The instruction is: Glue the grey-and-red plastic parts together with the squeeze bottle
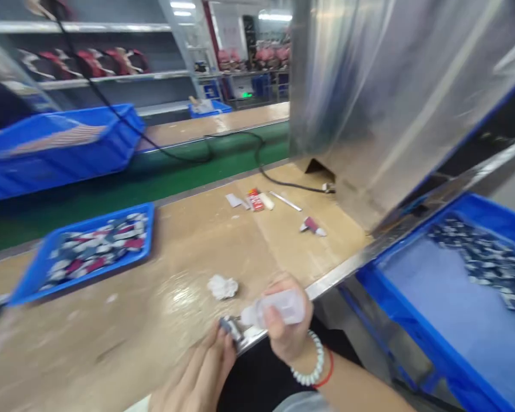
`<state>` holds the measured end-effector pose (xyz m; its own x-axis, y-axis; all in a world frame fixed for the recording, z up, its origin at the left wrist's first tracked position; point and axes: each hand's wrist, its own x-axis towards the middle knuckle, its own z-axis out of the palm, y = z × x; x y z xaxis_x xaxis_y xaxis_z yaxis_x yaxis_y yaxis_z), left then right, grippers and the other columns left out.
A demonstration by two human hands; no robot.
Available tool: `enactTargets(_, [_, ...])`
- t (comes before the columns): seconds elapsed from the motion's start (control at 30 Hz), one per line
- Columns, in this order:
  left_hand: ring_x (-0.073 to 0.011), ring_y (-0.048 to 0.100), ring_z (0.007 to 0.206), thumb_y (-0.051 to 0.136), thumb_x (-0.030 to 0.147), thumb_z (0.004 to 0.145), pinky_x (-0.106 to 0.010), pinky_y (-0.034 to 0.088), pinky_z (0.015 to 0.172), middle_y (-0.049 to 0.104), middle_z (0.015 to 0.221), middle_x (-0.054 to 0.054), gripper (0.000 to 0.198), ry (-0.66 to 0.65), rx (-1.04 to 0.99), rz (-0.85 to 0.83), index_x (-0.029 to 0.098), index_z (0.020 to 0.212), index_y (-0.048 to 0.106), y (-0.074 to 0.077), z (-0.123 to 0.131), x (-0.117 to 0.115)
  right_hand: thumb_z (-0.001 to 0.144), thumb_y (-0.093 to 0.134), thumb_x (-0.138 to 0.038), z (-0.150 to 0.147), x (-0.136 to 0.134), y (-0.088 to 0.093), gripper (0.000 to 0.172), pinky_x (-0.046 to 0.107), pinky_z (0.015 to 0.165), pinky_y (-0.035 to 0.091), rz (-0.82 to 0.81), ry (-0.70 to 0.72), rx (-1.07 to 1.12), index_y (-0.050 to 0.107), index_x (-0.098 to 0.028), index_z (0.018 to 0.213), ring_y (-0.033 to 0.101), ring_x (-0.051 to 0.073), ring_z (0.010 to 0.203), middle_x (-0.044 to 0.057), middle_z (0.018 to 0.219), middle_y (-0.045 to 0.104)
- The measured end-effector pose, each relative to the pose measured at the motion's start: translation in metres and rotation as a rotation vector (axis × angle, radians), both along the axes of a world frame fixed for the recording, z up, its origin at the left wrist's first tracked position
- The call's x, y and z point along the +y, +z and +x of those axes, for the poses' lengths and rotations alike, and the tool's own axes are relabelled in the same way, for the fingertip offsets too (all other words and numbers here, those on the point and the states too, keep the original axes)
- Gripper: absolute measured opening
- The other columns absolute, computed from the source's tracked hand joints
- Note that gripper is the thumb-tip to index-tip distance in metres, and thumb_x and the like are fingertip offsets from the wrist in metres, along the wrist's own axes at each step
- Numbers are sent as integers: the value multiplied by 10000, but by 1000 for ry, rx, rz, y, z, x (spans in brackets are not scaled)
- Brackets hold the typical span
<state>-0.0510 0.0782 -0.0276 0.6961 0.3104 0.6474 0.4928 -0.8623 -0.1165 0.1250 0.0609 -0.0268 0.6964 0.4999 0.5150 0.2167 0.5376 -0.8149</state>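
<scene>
My right hand (289, 326) is wrapped round a translucent squeeze bottle (285, 306), tilted so its nozzle points left. The nozzle tip is at or very near a small dark blue and white piece (232, 329); contact cannot be made out. My left hand (203, 366) pinches that piece at the table's front edge, its fingertips closed on the left side of it. A crumpled white wad (222, 287) lies on the table just beyond both hands.
A blue tray (150, 240) of small pieces stands left on the worktable (197, 240). A red packet (254, 200), a metal strip (285, 201) and a maroon-white piece (312, 225) lie further back. Sheet metal (352, 103) rises at right, above a blue bin (412, 309).
</scene>
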Motion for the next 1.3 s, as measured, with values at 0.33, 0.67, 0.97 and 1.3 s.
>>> enactTargets(0.33, [-218,748,909,556,145,1015,-308,562,788,761,1059,-106,147,82,84,-73,83,1013,689,18,6,-11,773,658,-231,8,-8,-6,73,303,579,491,-25,112,6,601,-190,791,589,165,634,-6,702,563])
enactTargets(0.67, [-196,744,824,708,-1,877,-298,540,799,771,963,-142,73,96,-29,-40,55,915,682,11,16,-16,797,678,-219,9,-11,-3,89,295,588,470,-80,170,25,594,-192,785,577,153,629,-10,703,572])
enactTargets(0.97, [-175,731,827,749,-68,809,-271,555,810,761,912,-126,178,100,-105,-116,76,871,664,6,18,-16,774,707,-212,10,-9,0,139,254,573,440,-109,186,9,572,-183,756,539,114,589,-27,683,539])
enactTargets(1.3, [-180,733,869,735,-68,820,-254,551,826,752,915,-121,171,91,-112,-152,78,875,663,9,19,-15,761,743,-195,9,-6,3,175,228,587,458,-67,213,-33,569,-180,759,551,101,591,-23,686,565])
